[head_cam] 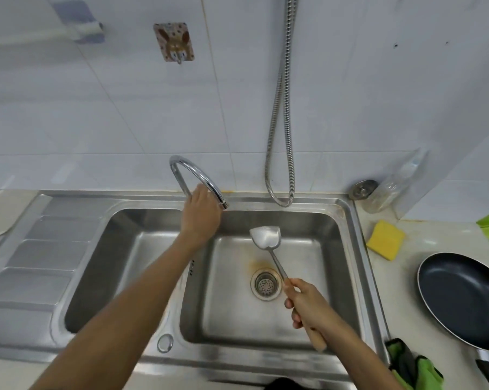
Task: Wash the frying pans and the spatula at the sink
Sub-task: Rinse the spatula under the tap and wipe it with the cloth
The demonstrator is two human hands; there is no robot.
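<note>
My right hand grips the wooden handle of a metal spatula. Its blade is raised over the right basin of the steel sink, below the spout. My left hand reaches across to the curved chrome faucet and rests against its base; what the fingers hold is hidden behind the hand. No water is visibly running. A dark non-stick frying pan lies on the counter at the right, its handle pointing toward me.
A yellow sponge lies on the counter beside the sink. Green cloth sits at the front right. A glass jar lies by the wall. A metal hose hangs over the sink's back rim. A drain strainer is in the basin.
</note>
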